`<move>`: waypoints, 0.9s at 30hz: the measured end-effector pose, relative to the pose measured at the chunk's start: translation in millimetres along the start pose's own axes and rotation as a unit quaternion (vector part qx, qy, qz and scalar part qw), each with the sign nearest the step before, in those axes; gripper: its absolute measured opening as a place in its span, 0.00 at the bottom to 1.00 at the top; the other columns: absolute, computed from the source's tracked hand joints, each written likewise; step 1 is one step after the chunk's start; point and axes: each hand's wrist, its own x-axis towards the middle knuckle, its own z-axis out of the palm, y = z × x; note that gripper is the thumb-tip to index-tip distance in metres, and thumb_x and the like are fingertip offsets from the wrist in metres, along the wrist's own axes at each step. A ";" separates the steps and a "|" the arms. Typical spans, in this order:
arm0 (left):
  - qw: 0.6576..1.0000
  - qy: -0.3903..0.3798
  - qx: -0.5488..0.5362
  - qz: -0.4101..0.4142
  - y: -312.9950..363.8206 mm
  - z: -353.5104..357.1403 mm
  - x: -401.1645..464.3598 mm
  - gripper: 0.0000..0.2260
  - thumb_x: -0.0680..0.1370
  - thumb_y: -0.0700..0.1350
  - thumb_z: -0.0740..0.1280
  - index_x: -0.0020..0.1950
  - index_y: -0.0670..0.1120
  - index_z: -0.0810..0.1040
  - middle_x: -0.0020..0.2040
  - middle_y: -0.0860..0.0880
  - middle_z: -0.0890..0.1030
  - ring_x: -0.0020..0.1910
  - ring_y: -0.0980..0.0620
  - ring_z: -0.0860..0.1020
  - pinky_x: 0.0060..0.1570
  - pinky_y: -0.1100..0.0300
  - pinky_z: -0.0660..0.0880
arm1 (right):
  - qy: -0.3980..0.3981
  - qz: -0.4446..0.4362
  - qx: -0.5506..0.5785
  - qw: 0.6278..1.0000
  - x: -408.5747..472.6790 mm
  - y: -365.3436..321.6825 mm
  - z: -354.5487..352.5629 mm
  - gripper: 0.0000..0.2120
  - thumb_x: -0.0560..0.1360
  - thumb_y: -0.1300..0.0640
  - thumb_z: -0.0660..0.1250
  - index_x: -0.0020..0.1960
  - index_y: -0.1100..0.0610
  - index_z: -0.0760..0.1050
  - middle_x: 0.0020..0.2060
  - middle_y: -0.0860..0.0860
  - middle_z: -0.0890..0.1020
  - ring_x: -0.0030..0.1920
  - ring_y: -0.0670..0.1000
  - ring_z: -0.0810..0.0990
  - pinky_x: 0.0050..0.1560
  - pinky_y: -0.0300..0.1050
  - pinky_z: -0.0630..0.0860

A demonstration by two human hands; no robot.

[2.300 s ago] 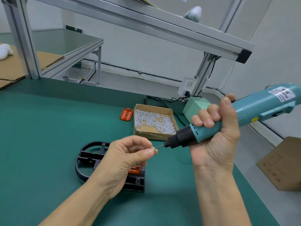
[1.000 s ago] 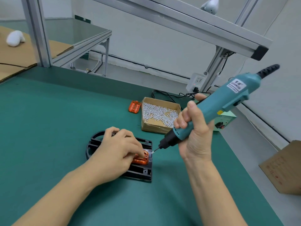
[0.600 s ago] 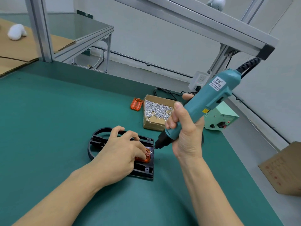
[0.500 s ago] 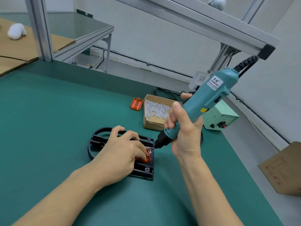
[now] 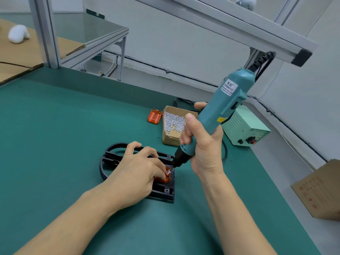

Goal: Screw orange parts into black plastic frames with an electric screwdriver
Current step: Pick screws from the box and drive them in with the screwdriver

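Orange part: the orange part (image 5: 164, 177) sat in a recess at the right end of the black frame, mostly hidden under fingertips; it was probably seated there so its hole lined up with the frame's.
Screw: a small bright screw (image 5: 168, 172) stood at the part's upper edge, touching the driver's tip, too small to tell how deep it was.
Black frame: the black frame (image 5: 161, 192) lay flat on the green mat (image 5: 55, 144), its curved end pointing left, likely so the bench took the driving force.
Left hand: the left hand (image 5: 135, 174) lay over the frame, fingertips curled down and pressing the orange part beside the screw, seemingly to stop it shifting or turning.
Right hand: the right hand (image 5: 202, 148) was wrapped round the electric screwdriver (image 5: 217, 115), steeply tilted, bit down on the screw; the low grip probably helped aim.
Supplies: a cardboard box of screws (image 5: 173, 124) and a spare orange piece (image 5: 155, 116) sat near, behind the frame, within easy reach.
Power unit: a pale green power unit (image 5: 246, 129) stood to the right, cable running up.
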 end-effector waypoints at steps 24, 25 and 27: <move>1.000 -0.002 -0.008 -0.005 -1.4 3.2 -0.1 0.18 0.76 0.41 0.60 0.56 0.60 0.80 0.59 0.71 0.75 0.65 0.63 0.59 0.64 0.60 0.42 | -0.098 -0.019 -0.034 0.994 -3.2 4.0 7.1 0.11 0.71 0.57 0.69 0.52 0.48 0.75 0.23 0.47 0.71 0.22 0.49 0.67 0.29 0.42 0.67; 1.000 -0.001 -0.010 -0.005 -1.3 3.2 -0.1 0.16 0.76 0.45 0.59 0.56 0.60 0.81 0.58 0.71 0.75 0.64 0.63 0.60 0.64 0.60 0.43 | -0.085 -0.017 -0.040 0.995 -2.7 4.0 6.7 0.11 0.71 0.56 0.69 0.52 0.48 0.75 0.23 0.47 0.71 0.22 0.49 0.67 0.30 0.43 0.68; 1.000 -0.005 -0.020 -0.006 -1.3 2.6 -1.5 0.15 0.73 0.54 0.58 0.54 0.60 0.81 0.56 0.71 0.75 0.63 0.65 0.59 0.64 0.62 0.43 | -0.081 -0.009 -0.049 0.995 -1.7 2.3 5.2 0.12 0.71 0.56 0.69 0.53 0.49 0.74 0.23 0.47 0.73 0.23 0.49 0.69 0.32 0.44 0.70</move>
